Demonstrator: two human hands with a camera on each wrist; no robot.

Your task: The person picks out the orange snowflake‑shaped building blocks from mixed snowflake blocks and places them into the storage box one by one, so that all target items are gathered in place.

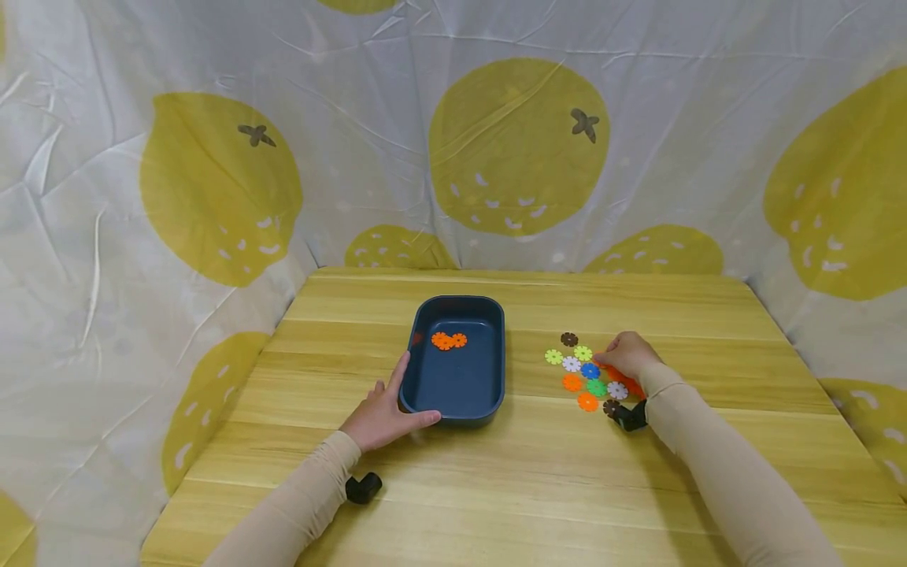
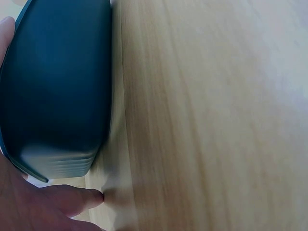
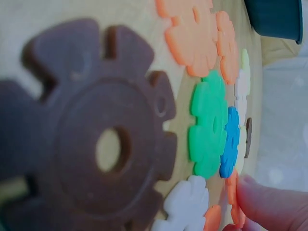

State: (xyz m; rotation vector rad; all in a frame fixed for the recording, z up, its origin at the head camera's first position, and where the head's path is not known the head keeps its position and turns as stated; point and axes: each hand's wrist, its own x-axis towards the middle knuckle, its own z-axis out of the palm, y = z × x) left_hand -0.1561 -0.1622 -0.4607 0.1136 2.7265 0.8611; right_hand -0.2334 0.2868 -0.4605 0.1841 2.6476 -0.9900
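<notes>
L hand point(image 1: 383, 417): at near-L corner of the dark blue tray point(image 1: 453, 386). Fingers spread wide, approx. straight; thumb lies at the near rim, index finger along the L side. L wrist view confirms contact w/ tray rim; other fingers of this hand sit outside the tray wall, nr the table point(image 1: 510, 488).

Tray: upright on table, L of the loose discs. Contents: small cluster of notched orange discs point(image 1: 444, 342), partly overlapping, toward the far end of the tray floor. Exact qty. unclear.

R hand point(image 1: 631, 356): at R edge of the loose group, well apart from tray. Fingers narrow, pinching an orange disc point(image 3: 234, 199); R wrist view shows thumb against its face. Further orange pcs. point(image 1: 625, 383) lie partly hidden under this hand; count n/a.

Loose discs, flat on table: dark brown disc point(image 1: 569, 339) at far end; two yellow-green discs point(image 1: 553, 357); white disc point(image 1: 571, 364) btwn these and the blue disc point(image 1: 590, 371); green disc point(image 1: 597, 387) just nearer than blue; two orange discs on the L side of the group; pale disc point(image 1: 617, 390) R of green; second brown disc point(image 1: 611, 408) beside the black wrist unit point(image 1: 631, 416).

Bkgd.: pale cloth w/ yellow lemon print point(image 1: 368, 118) behind table and at both sides.
</notes>
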